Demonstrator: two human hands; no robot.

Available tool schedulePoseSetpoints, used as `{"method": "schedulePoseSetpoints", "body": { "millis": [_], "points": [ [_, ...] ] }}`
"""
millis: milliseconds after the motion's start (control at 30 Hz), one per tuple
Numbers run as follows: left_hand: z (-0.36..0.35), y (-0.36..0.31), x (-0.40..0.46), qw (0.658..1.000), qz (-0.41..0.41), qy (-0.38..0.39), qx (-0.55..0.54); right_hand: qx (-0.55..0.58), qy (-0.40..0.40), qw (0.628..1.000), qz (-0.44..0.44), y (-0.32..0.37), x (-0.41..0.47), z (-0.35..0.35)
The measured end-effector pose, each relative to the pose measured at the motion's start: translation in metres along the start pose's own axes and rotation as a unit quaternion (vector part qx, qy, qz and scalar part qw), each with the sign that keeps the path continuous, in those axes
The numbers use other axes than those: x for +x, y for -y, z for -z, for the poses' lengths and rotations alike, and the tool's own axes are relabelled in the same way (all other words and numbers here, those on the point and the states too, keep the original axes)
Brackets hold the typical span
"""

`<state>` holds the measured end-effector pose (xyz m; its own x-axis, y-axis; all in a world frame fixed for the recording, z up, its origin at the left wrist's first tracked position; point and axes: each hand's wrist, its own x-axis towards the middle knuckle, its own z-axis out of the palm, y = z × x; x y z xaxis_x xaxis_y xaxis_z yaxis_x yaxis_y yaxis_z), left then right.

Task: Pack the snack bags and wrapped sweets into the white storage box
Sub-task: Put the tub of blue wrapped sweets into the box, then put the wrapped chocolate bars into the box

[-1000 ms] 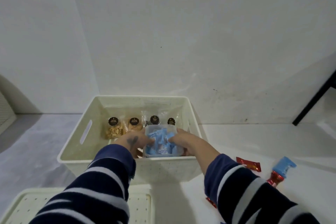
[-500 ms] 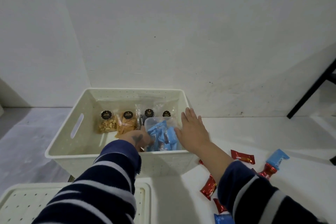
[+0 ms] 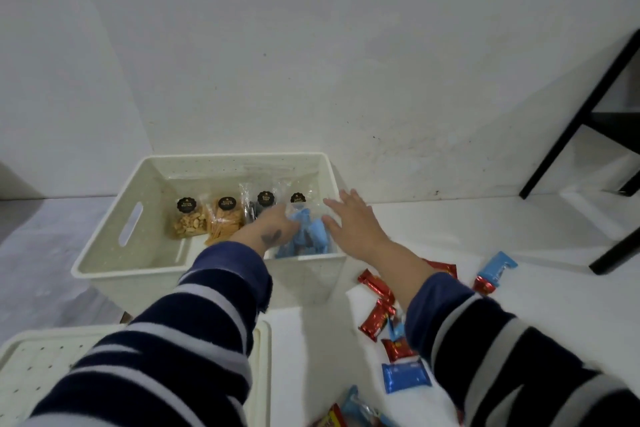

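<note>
White storage box (image 3: 104,262) at 11 o'clock on the worktop (image 3: 519,305). Four snack bags (image 3: 221,218) stand along its far wall; a clear tub of blue sweets (image 3: 308,236) sits in the near right corner. Left hand (image 3: 270,229) rests on the tub, grip unclear. Right hand (image 3: 353,222) hovers flat, fingers spread, holding nothing. Red sweets (image 3: 377,317) and blue sweets (image 3: 405,376) lie unpacked at 4 o'clock. Judged roughly half done.

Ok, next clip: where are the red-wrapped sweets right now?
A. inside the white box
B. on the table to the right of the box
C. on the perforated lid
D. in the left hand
B: the red-wrapped sweets lie on the table, right of the white storage box.
</note>
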<state>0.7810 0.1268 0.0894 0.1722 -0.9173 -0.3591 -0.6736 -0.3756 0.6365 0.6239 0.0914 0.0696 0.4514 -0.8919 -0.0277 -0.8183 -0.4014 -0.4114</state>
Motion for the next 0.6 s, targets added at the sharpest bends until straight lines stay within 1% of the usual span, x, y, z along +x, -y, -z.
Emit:
{"method": "schedulePoseSetpoints", "body": {
  "millis": [67,133,233,300,367,467,600],
  "points": [
    [-0.006,-0.014,-0.014,0.998,-0.040,-0.039,0.019,0.013,-0.016,1.000,-0.008,-0.012,-0.018,0.008],
    [-0.014,-0.028,-0.028,0.993,-0.086,-0.066,0.053,-0.004,-0.016,1.000,-0.014,-0.027,-0.038,0.016],
    [-0.032,-0.045,-0.053,0.983,-0.134,-0.104,0.064,-0.016,0.019,0.999,-0.029,-0.052,-0.070,0.024],
    [-0.050,-0.052,-0.068,0.977,-0.151,-0.133,0.077,-0.031,0.051,0.998,-0.034,-0.068,-0.092,0.029],
    [-0.070,-0.058,-0.085,0.974,-0.155,-0.138,0.086,-0.040,0.088,0.995,-0.037,-0.084,-0.117,0.032],
    [-0.098,-0.058,-0.110,0.981,-0.138,-0.112,0.080,-0.065,0.132,0.989,-0.019,-0.103,-0.157,0.037],
    [-0.140,-0.048,-0.143,0.984,-0.091,-0.115,0.099,-0.068,0.152,0.986,0.005,-0.128,-0.202,0.033]
  ]
}}
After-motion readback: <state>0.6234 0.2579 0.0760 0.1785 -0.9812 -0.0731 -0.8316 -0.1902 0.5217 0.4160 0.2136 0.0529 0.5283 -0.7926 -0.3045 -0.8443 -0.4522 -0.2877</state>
